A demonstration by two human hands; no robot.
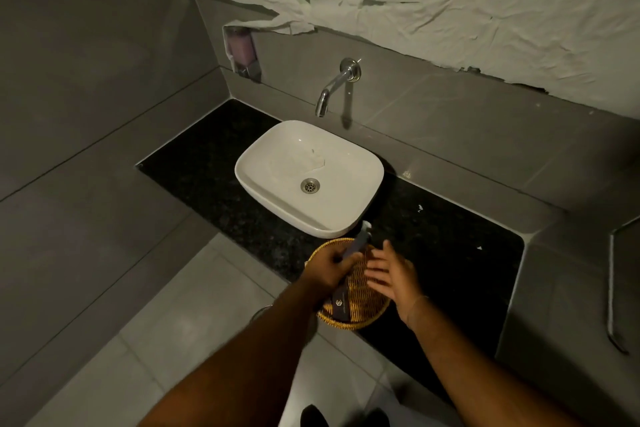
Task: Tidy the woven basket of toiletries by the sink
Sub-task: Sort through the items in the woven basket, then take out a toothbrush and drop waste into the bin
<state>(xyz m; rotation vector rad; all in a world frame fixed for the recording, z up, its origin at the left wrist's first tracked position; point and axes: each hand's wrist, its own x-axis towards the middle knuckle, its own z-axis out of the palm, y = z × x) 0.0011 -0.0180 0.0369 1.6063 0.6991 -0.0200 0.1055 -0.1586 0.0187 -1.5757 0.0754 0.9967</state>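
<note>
A round woven basket sits at the front edge of the black counter, just in front of the white sink. My left hand is over the basket's left side, shut on a slim grey-blue tube with a white cap that points toward the sink. A dark packet with a small white logo lies in the basket under my left wrist. My right hand hovers over the basket's right side, fingers spread, holding nothing.
A chrome wall tap hangs over the sink. A soap dispenser is mounted at the back left. The black granite counter extends right to a grey raised ledge. Crumpled paper covers the wall above.
</note>
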